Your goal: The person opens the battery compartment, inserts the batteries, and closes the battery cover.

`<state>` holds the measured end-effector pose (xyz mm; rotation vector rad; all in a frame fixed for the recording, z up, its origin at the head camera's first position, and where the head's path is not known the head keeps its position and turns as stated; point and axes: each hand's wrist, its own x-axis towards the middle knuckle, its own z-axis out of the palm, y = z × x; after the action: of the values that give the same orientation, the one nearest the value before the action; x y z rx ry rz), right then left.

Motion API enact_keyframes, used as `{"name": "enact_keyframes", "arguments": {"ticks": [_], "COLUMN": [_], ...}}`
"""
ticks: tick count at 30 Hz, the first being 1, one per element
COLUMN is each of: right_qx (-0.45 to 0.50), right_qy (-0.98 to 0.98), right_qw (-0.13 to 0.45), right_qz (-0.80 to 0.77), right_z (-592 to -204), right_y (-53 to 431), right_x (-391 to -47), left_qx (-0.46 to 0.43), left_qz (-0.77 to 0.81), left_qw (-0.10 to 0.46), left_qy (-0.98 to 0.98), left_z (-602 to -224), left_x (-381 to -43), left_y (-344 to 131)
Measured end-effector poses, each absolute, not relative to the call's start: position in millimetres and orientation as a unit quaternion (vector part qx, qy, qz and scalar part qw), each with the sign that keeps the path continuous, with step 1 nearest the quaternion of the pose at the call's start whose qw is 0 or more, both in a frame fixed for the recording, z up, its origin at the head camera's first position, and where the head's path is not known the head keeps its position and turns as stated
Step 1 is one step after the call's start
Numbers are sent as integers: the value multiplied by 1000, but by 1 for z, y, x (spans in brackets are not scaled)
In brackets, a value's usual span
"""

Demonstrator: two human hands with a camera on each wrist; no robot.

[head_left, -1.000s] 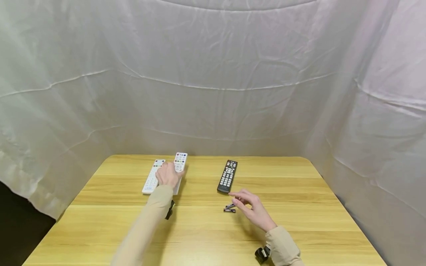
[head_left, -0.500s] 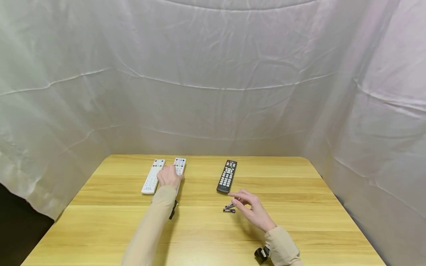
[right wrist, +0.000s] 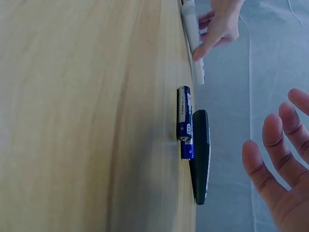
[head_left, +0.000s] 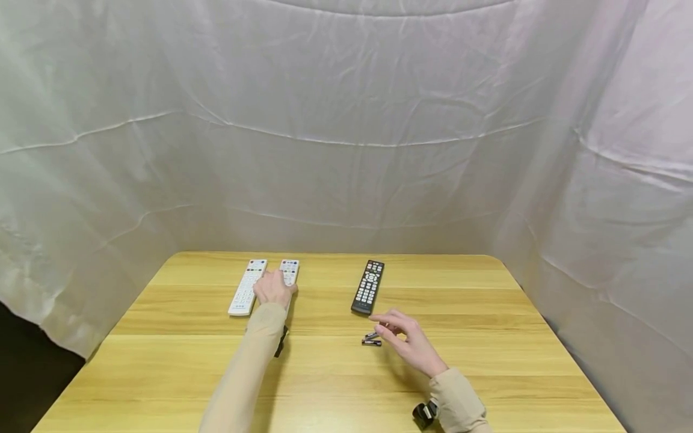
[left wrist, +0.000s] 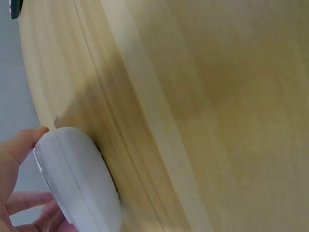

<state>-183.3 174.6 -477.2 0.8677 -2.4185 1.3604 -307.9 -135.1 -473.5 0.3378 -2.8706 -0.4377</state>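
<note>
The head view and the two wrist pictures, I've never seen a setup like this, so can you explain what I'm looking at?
There's no machine here: each grip is simply a person's bare hand. The head picture comes from a camera worn on the head, looking forward and down. The other two come from a camera on each wrist, looking at that hand's work, so the table seems tipped sideways.

On the wooden table, in front of pale cloth, lie a white remote, a black remote and two batteries.

The left grip holds a second white remote, partly hidden by the hand. The right grip holds nothing; its fingers are spread near the batteries.
</note>
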Motion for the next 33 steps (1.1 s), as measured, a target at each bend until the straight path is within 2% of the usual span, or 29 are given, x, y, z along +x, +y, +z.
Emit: {"name": "enact_keyframes", "arguments": {"ticks": [12, 19, 28, 33], "right_qx": [301, 280, 249, 247], "right_qy": [-826, -833, -842, -840], "right_qw": [114, 112, 124, 131], "right_qz": [463, 464, 463, 464], "right_z": [-477, -477, -472, -473], "right_y": [173, 176, 179, 181], "right_x": [-183, -182, -181, -181], "left_qx": [122, 99, -58, -183], "left_qz": [-151, -125, -150, -203], "left_qw": [115, 99, 160, 114], "left_qy": [-974, -982, -974, -955], "left_z": [-478, -476, -472, -470], "left_x": [-307, -307, -311, -308], "left_y": [-140, -133, -93, -68]}}
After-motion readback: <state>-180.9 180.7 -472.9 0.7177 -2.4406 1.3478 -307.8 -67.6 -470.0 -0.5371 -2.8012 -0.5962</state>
